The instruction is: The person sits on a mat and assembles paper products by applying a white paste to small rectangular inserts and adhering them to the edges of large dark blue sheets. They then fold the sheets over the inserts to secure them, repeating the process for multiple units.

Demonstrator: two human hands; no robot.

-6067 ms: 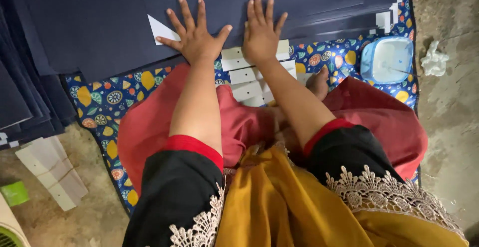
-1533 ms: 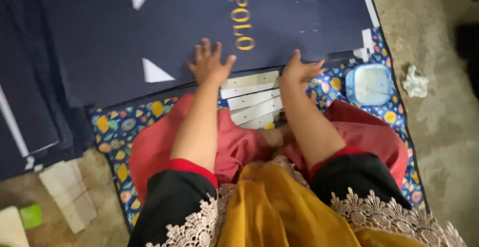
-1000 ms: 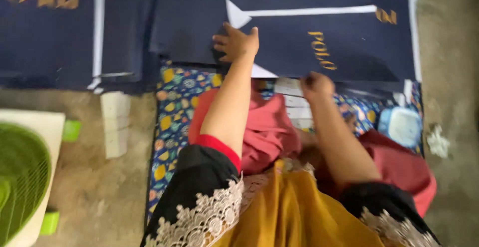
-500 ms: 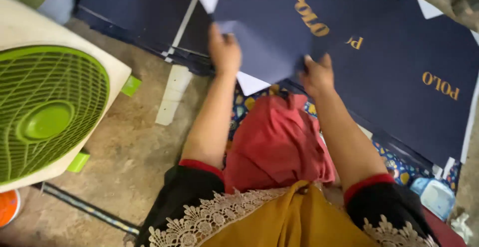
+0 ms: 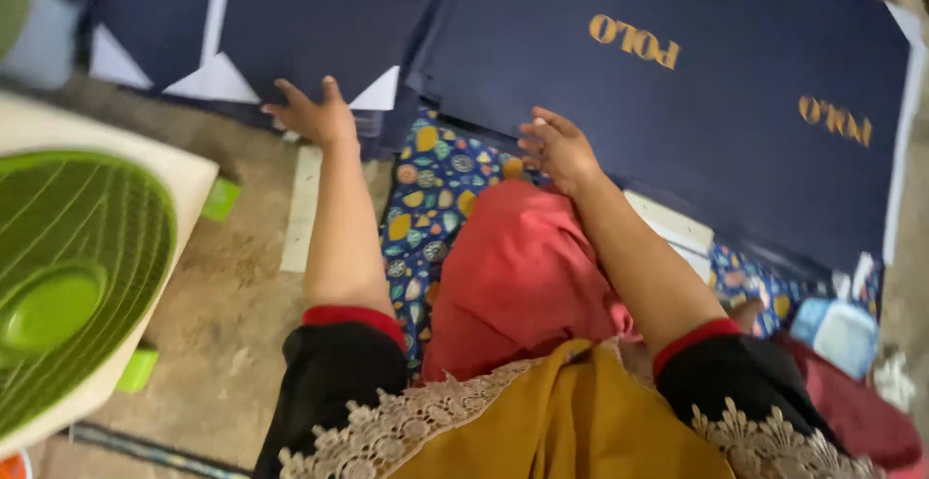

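Floor: bare concrete floor point(image 5: 232, 285), dusty, carries everything; the person sits on it, legs folded on a patterned mat point(image 5: 435, 198) with bright shapes on dark blue.
Navy sheets: large flat card sheets point(image 5: 677, 140) in dark blue with gold lettering cover the far side of the floor, overlapping one another; a second spread of the same card point(image 5: 319, 24) lies toward the far left corner, white triangular flaps showing at its near edge.
Handling, judged: the sheets look thin, light and fairly stiff, wide enough to sag or crease if lifted by one corner; the smooth face likely slides easily over its neighbours. An edge, taken with both hands well apart, seems the safe hold.
Fan: green grille in a pale housing point(image 5: 68, 276) lies at the left edge of the floor, well apart from the card.
White strip: narrow pale strip point(image 5: 302, 208) lies on the floor just beside the mat's left edge.
Tub: small pale blue container point(image 5: 840, 332) sits at the near right corner of the mat.
Left hand: left hand point(image 5: 308, 116) is spread, fingers splayed, palm down at the near edge of the left-hand sheets, touching or just above them; it pinches nothing.
Right hand: right hand point(image 5: 558, 147) is loosely spread, fingers slightly curled, at the near edge of the big sheet, holding nothing.
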